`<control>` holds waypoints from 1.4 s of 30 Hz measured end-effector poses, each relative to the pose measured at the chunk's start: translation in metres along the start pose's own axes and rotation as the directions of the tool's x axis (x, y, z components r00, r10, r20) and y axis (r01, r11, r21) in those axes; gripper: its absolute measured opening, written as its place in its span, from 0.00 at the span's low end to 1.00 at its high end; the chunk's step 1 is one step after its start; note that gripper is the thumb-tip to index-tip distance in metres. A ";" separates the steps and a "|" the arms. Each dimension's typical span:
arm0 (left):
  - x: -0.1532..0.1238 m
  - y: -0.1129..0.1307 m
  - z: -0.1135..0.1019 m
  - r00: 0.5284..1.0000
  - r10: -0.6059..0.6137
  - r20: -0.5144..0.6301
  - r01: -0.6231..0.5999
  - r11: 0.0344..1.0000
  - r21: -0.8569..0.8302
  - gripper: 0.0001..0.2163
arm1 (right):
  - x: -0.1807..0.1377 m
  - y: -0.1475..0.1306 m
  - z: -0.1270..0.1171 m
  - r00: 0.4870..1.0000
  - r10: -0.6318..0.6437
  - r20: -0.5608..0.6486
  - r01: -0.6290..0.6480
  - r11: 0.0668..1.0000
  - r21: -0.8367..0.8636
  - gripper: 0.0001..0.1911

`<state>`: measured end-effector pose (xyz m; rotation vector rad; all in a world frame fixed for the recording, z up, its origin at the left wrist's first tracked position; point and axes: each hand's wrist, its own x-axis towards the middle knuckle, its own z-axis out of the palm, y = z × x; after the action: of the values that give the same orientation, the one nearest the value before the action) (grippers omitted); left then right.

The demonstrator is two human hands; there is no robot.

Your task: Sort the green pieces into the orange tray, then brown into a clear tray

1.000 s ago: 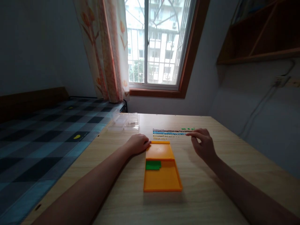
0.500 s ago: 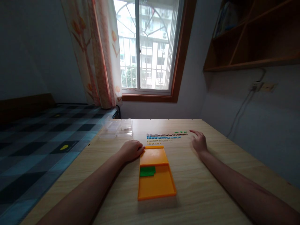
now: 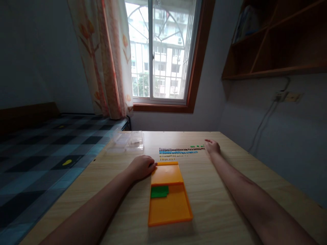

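Left hand: the left hand [image 3: 141, 166] rests on the table [image 3: 219, 211], loosely curled, fingertips touching the far left corner of the orange tray [image 3: 169, 207]; it clasps nothing.
Right hand: the right hand [image 3: 212, 146] is stretched out to the right end of the rows of small pieces [image 3: 178, 151]; fingers bent at the green pieces [image 3: 197, 146]; whether they pinch one, cannot tell.
Tray: lies between the forearms, long side running away from the person; raised far section, flat near section.
Green block: green block [image 3: 159, 191] sits in the tray against its left wall, just below the raised section.
Clear boxes: clear plastic boxes [image 3: 127, 141] stand at the far left table edge.
Surroundings: window [image 3: 159, 51], curtain [image 3: 107, 58], checked bed cover [image 3: 38, 149], wooden shelf [image 3: 276, 37].
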<state>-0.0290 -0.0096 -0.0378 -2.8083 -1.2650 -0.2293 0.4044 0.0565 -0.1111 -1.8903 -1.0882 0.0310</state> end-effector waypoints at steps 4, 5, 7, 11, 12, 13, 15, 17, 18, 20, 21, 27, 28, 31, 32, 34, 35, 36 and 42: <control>0.000 0.000 0.001 1.000 0.005 -0.003 -0.005 1.000 -0.004 0.18 | 0.007 -0.001 0.008 0.998 0.003 0.067 -0.001 1.000 -0.031 0.16; 0.000 0.000 0.001 1.000 0.006 -0.001 -0.006 1.000 -0.007 0.18 | 0.008 -0.001 0.009 0.997 -0.004 0.078 0.007 0.999 -0.039 0.17; 0.000 0.000 0.000 1.000 0.001 0.004 -0.001 1.000 -0.012 0.18 | 0.008 -0.001 0.010 0.996 -0.024 0.091 0.029 0.998 -0.055 0.17; 0.000 0.001 0.000 1.000 -0.016 0.007 0.016 1.000 -0.023 0.18 | 0.004 -0.002 0.011 0.993 -0.063 0.096 0.072 0.994 -0.085 0.17; 0.000 0.001 0.000 1.000 -0.017 0.009 0.018 0.999 -0.028 0.18 | 0.003 -0.002 0.011 0.993 -0.071 0.095 0.080 0.993 -0.091 0.16; 0.000 0.001 0.000 1.000 -0.017 0.010 0.018 0.999 -0.033 0.18 | 0.002 -0.002 0.011 0.992 -0.078 0.096 0.088 0.992 -0.096 0.15; 0.000 0.000 0.000 1.000 -0.016 0.011 0.016 0.999 -0.040 0.18 | 0.001 -0.003 0.012 0.991 -0.089 0.098 0.099 0.990 -0.101 0.13; 0.000 0.000 0.000 1.000 -0.016 0.006 0.016 0.999 -0.042 0.18 | 0.000 -0.003 0.013 0.990 -0.098 0.100 0.109 0.989 -0.102 0.10; 0.000 0.000 0.001 1.000 -0.016 0.004 0.017 0.999 -0.043 0.18 | 0.000 -0.003 0.014 0.990 -0.103 0.099 0.113 0.988 -0.104 0.09; 0.001 0.000 0.001 1.000 -0.018 0.002 0.018 0.999 -0.047 0.18 | 0.000 -0.003 0.015 0.989 -0.111 0.095 0.121 0.986 -0.110 0.08; 0.001 0.000 0.001 1.000 -0.019 0.003 0.019 0.999 -0.049 0.18 | 0.000 -0.002 0.016 0.989 -0.114 0.092 0.124 0.985 -0.116 0.08; 0.001 0.000 0.001 1.000 -0.022 0.016 0.023 0.999 -0.036 0.19 | 0.001 0.000 0.017 0.988 -0.129 0.085 0.143 0.974 -0.176 0.12; 0.001 0.000 0.001 1.000 -0.020 0.016 0.021 0.999 -0.034 0.19 | 0.001 0.001 0.017 0.988 -0.133 0.084 0.147 0.972 -0.186 0.13; 0.001 -0.001 0.001 1.000 -0.012 0.009 0.012 0.999 -0.033 0.19 | 0.001 0.001 0.016 0.987 -0.143 0.078 0.157 0.965 -0.212 0.15; 0.001 -0.001 0.001 1.000 -0.010 0.008 0.010 0.999 -0.035 0.19 | 0.001 0.001 0.016 0.986 -0.148 0.075 0.161 0.962 -0.220 0.15; 0.001 -0.001 0.001 1.000 -0.009 0.008 0.009 0.999 -0.042 0.19 | 0.001 0.000 0.016 0.984 -0.161 0.074 0.174 0.957 -0.233 0.15; 0.001 -0.001 0.001 1.000 -0.008 0.010 0.009 0.999 -0.045 0.19 | 0.000 0.000 0.017 0.983 -0.169 0.075 0.182 0.954 -0.239 0.15; 0.001 0.000 0.001 1.000 -0.008 0.012 0.009 0.999 -0.048 0.19 | 0.000 0.000 0.017 0.981 -0.177 0.077 0.191 0.951 -0.243 0.15; 0.001 0.000 0.001 1.000 -0.015 0.007 0.016 0.999 -0.048 0.19 | -0.002 0.001 0.018 0.973 -0.214 0.086 0.229 0.938 -0.260 0.14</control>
<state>-0.0285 -0.0086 -0.0391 -2.8425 -1.3002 -0.2540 0.3960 0.0675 -0.1228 -2.0009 -1.3966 -0.2022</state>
